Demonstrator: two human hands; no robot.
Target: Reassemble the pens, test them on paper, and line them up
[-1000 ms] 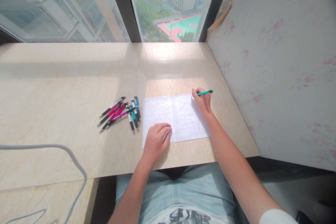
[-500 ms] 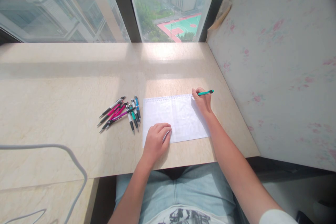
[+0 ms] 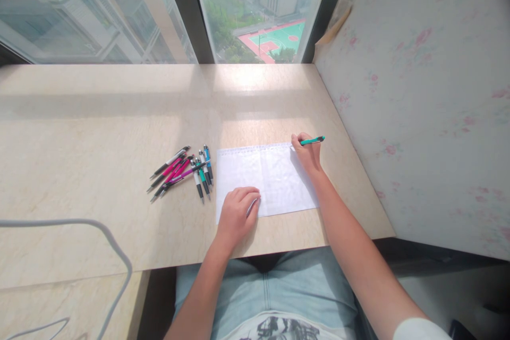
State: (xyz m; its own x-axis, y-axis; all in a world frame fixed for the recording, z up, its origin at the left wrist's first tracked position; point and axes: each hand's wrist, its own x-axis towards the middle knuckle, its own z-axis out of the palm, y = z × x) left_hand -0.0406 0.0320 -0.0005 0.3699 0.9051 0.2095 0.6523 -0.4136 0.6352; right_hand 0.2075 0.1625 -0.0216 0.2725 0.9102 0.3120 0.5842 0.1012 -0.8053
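A white sheet of paper [image 3: 274,178] lies on the beige desk [image 3: 99,138] in front of me. My right hand [image 3: 306,153] rests at the sheet's far right corner, fingers pinched around a teal pen [image 3: 313,141] whose tip meets the paper. My left hand [image 3: 238,211] presses on the sheet's near left part with fingers curled under, nothing visible in them. A heap of several pens [image 3: 183,170], pink, black, teal and blue, lies on the desk just left of the paper.
A window [image 3: 258,16] runs along the desk's far edge. A flowered wall [image 3: 418,90] closes the right side. A white cable [image 3: 111,244] loops over the near left of the desk. My knees in light jeans [image 3: 271,287] are under the near edge.
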